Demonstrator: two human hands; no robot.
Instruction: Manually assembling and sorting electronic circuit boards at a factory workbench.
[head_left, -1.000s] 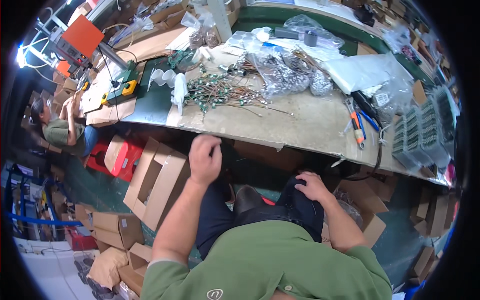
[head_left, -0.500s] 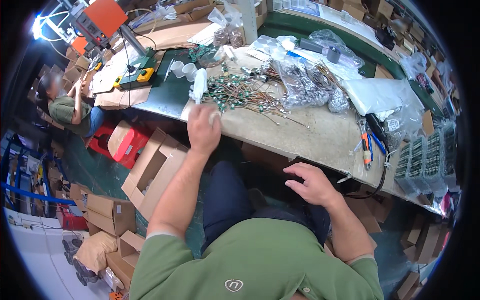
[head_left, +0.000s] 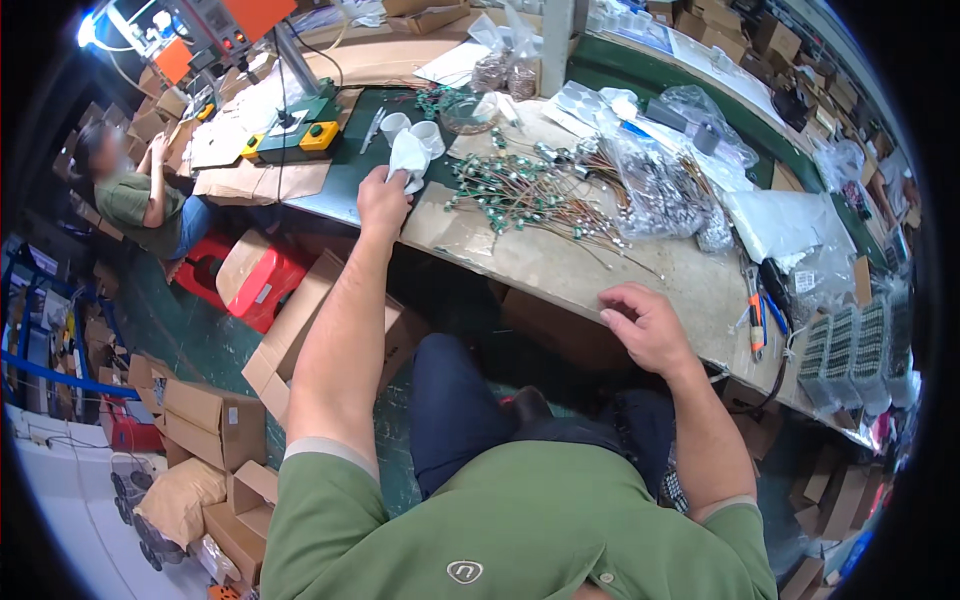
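Observation:
My left hand (head_left: 384,202) reaches over the front edge of the workbench (head_left: 560,276), its fingers closed on a crumpled white cloth or tissue (head_left: 408,152). Close behind the cloth stand white translucent plastic cups (head_left: 430,137). To the right of this hand lies a loose pile of thin brown wires with small green and white ends (head_left: 510,195). My right hand (head_left: 645,325) is just off the bench edge, fingers loosely bent and thumb apart, with nothing in it.
Clear bags of silvery parts (head_left: 655,195) lie behind the wires. Pliers and a cutter with an orange handle (head_left: 756,325) are at the right, near stacked plastic trays (head_left: 850,360). A machine with yellow buttons (head_left: 290,138) and a seated person (head_left: 140,205) are at the left.
My left hand has moved forward and closed on the white cloth. My right hand has shifted slightly up and right, while the whole view has turned a little.

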